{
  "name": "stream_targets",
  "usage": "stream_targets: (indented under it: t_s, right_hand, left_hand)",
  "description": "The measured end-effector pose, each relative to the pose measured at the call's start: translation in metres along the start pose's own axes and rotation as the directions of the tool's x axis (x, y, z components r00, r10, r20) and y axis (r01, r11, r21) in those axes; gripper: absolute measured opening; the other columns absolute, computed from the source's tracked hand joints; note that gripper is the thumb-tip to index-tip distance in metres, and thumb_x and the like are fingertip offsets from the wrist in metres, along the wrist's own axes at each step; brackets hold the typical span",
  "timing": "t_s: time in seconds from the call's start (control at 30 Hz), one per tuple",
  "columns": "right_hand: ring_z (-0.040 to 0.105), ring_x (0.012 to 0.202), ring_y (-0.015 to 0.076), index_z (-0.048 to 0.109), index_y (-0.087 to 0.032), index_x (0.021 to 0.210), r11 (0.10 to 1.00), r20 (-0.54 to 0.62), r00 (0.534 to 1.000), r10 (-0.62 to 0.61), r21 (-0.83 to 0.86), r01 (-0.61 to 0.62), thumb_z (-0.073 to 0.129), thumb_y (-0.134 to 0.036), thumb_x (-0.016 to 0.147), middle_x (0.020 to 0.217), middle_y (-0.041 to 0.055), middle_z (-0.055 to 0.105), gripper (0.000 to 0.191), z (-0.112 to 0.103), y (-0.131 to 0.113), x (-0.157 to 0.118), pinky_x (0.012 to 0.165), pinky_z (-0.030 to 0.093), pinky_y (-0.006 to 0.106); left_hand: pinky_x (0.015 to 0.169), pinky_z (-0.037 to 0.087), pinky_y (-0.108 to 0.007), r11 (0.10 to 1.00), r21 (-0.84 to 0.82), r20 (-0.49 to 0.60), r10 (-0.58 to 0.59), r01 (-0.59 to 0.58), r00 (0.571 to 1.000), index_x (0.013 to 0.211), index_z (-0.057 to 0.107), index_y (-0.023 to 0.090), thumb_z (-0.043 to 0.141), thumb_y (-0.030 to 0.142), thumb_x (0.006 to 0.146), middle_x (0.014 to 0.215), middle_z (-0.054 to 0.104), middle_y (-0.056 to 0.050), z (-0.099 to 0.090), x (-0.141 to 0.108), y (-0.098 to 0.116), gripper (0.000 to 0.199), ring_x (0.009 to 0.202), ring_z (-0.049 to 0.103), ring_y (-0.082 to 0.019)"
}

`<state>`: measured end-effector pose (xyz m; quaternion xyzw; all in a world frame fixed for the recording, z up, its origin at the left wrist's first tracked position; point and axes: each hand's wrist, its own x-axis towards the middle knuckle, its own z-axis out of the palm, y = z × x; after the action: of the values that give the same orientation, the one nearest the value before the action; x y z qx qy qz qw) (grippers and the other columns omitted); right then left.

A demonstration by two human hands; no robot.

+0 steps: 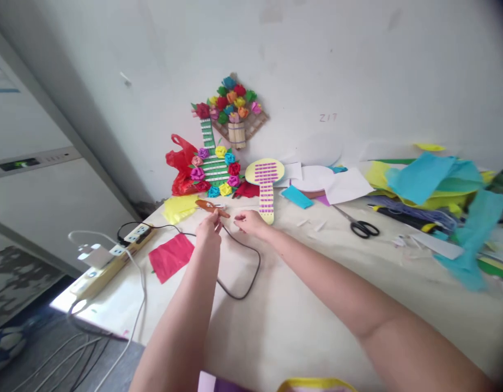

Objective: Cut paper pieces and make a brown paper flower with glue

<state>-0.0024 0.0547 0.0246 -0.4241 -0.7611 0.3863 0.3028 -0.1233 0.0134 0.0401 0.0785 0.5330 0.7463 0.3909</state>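
Two bare hands are working above a pale table (300, 288) pushed close to a grey-white wall (316, 71). The left hand (209, 226) is pinching an orange-brown tool (212, 208), its fingers closing around the tool's near side. The tool is lying roughly crosswise at the fingertips, above the far part of the table, just in front of the flower-trimmed craft. The right hand (251, 223) is hovering just to the right of the tool, apart from it, its fingers curling inward; whether they are holding anything small cannot be told. A black cord (257, 267) is looping on the table between the forearms.

To the left, a yellow sheet (180, 208) and a red sheet (171, 258) are lying flat, and a power strip (108, 267) with plugs is running along the table's edge. At the back, a green, guitar-shaped craft (216, 170) edged with paper flowers is leaning near a red plastic bag (181, 158). Above it, a diamond-shaped panel (255, 128) is carrying more colorful flowers. A yellow paddle-shaped piece (266, 188) with purple strips is standing behind the right hand. Farther right, a blue piece of paper (297, 197), white paper (349, 186), black-handled scissors (363, 228) and a heap of blue and yellow paper (423, 177) are spreading across the table.
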Motion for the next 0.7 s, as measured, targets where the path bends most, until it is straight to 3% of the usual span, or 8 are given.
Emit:
stream_targets:
  t_s: [0.13, 0.23, 0.37, 0.5, 0.6, 0.7]
  right_hand:
    - [0.060, 0.080, 0.0185, 0.065, -0.017, 0.076, 0.972, -0.039, 0.999, -0.029, -0.233, 0.019, 0.058, -0.029, 0.071, 0.084, 0.0071, 0.067, 0.015, 0.032, -0.023, 0.030, 0.067, 0.042, 0.025]
    - [0.060, 0.087, 0.0234, 0.066, -0.016, 0.080, 0.955, -0.009, 0.998, 0.063, -0.289, -0.063, 0.059, -0.039, 0.070, 0.089, 0.0127, 0.067, 0.026, 0.046, -0.034, 0.046, 0.069, 0.042, 0.029]
    - [0.058, 0.097, 0.0294, 0.066, -0.014, 0.092, 0.891, -0.004, 0.971, 0.240, -0.397, -0.222, 0.062, -0.053, 0.064, 0.101, 0.0183, 0.064, 0.049, 0.059, -0.043, 0.062, 0.073, 0.043, 0.034]
    - [0.057, 0.102, 0.0293, 0.065, -0.014, 0.099, 0.818, -0.045, 0.966, 0.256, -0.521, -0.242, 0.061, -0.061, 0.059, 0.107, 0.0193, 0.063, 0.062, 0.069, -0.048, 0.074, 0.077, 0.043, 0.033]
    - [0.059, 0.099, 0.0290, 0.065, -0.014, 0.098, 0.839, -0.052, 0.964, 0.260, -0.482, -0.252, 0.061, -0.062, 0.058, 0.103, 0.0188, 0.064, 0.063, 0.072, -0.050, 0.078, 0.074, 0.044, 0.032]
    - [0.063, 0.086, 0.0254, 0.065, -0.014, 0.094, 0.904, 0.029, 0.959, 0.282, -0.342, -0.256, 0.059, -0.056, 0.065, 0.087, 0.0160, 0.068, 0.051, 0.073, -0.050, 0.080, 0.069, 0.045, 0.030]
  left_hand:
    - [0.059, 0.039, -0.019, 0.993, 0.021, -0.101, 0.117, -0.116, 0.988, 0.068, 0.061, 0.016, 0.071, 0.019, 0.057, 0.062, 0.057, 0.003, -0.025, 0.017, 0.009, 0.016, 0.060, 0.053, -0.007]
    - [0.056, 0.037, -0.019, 0.986, 0.037, -0.126, 0.164, -0.161, 0.978, 0.070, 0.061, 0.015, 0.072, 0.020, 0.055, 0.061, 0.057, 0.003, -0.036, 0.027, 0.011, 0.019, 0.060, 0.053, -0.008]
    - [0.056, 0.037, -0.020, 0.989, 0.014, -0.154, 0.146, -0.146, 0.977, 0.072, 0.062, 0.016, 0.073, 0.023, 0.054, 0.063, 0.059, 0.002, -0.044, 0.032, 0.012, 0.023, 0.062, 0.055, -0.009]
    - [0.061, 0.040, -0.022, 0.993, -0.018, -0.183, 0.115, -0.120, 0.976, 0.071, 0.061, 0.017, 0.073, 0.020, 0.055, 0.064, 0.059, 0.003, -0.045, 0.030, 0.012, 0.020, 0.067, 0.058, -0.010]
    - [0.061, 0.039, -0.022, 0.994, -0.017, -0.209, 0.106, -0.112, 0.972, 0.070, 0.060, 0.017, 0.071, 0.022, 0.058, 0.065, 0.059, 0.002, -0.044, 0.027, 0.014, 0.017, 0.069, 0.058, -0.011]
    - [0.062, 0.040, -0.022, 0.987, -0.049, -0.265, 0.136, -0.154, 0.955, 0.071, 0.059, 0.017, 0.069, 0.023, 0.060, 0.068, 0.059, 0.002, -0.045, 0.026, 0.019, 0.016, 0.072, 0.058, -0.011]
